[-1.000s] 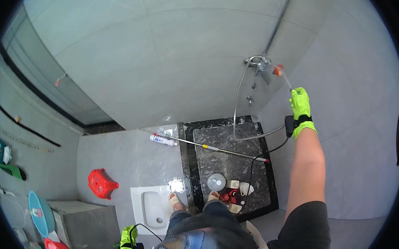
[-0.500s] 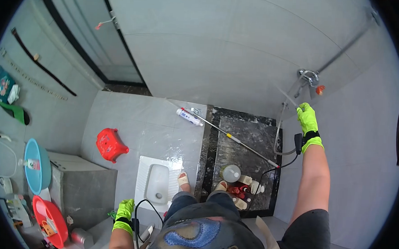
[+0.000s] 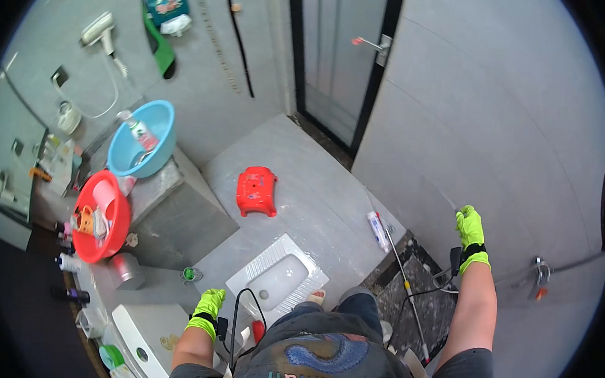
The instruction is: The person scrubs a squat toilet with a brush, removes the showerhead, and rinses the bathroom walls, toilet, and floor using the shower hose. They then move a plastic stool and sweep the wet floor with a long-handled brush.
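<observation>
My right hand (image 3: 470, 225), in a bright yellow-green glove, is closed around the end of a grey hose (image 3: 446, 281). A thin stream of water (image 3: 444, 196) leaves it toward the grey wall. Part of the hose hangs behind my wrist and forearm. Lower left, my left hand (image 3: 209, 303) wears the same kind of glove. Its fingers are curled with nothing visible in them, above the floor near the squat toilet (image 3: 283, 275). A dark wrist device with a black cable is strapped on each arm.
A red stool (image 3: 256, 191) stands on wet tiles. A white bottle (image 3: 377, 231) and a long pole (image 3: 407, 285) lie by the dark shower floor (image 3: 429, 272). Blue basin (image 3: 115, 153) and red basin (image 3: 125, 210) sit at left. The mixer tap (image 3: 542, 268) is right, the door (image 3: 333, 54) ahead.
My view has turned left, bringing more of the counter, basins and door into sight. The right hand keeps its hold on the hose, and the stream now meets wall closer to the door.
</observation>
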`<move>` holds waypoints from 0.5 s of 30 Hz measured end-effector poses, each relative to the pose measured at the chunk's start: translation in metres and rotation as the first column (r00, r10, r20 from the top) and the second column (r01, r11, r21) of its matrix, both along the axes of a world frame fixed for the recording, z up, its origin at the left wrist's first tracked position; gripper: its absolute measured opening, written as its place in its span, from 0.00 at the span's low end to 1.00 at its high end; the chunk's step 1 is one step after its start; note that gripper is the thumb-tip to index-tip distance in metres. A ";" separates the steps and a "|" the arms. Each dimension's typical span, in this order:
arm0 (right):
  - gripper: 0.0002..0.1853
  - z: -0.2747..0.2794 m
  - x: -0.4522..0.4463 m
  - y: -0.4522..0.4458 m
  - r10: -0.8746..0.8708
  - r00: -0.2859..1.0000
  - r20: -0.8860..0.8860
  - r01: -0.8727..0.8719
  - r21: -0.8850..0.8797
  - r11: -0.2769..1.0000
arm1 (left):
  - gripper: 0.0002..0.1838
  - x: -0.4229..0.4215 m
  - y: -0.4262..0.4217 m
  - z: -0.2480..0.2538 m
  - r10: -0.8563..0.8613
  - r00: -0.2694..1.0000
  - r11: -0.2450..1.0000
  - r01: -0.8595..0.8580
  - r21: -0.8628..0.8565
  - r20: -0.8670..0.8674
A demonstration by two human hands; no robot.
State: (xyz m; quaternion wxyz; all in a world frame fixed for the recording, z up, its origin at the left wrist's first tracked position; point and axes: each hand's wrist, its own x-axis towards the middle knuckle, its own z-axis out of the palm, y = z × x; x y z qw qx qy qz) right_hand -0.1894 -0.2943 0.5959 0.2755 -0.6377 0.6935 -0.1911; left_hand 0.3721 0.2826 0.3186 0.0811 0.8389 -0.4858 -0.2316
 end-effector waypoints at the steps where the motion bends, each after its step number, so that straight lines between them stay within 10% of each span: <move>1: 0.12 -0.001 0.024 -0.009 0.053 0.999 0.005 -0.053 0.011 0.999 | 0.18 -0.003 0.011 0.001 -0.132 0.986 0.991 0.131 0.018 0.097; 7: 0.14 -0.006 0.166 -0.037 0.347 0.937 0.036 -0.349 0.090 0.933 | 0.09 -0.032 0.047 0.002 0.396 0.816 0.899 -0.439 -0.005 -0.421; 15: 0.12 -0.020 0.320 -0.088 0.534 0.806 0.256 -0.564 0.058 0.824 | 0.11 -0.038 0.019 0.027 0.534 0.770 0.843 -0.513 0.159 -0.348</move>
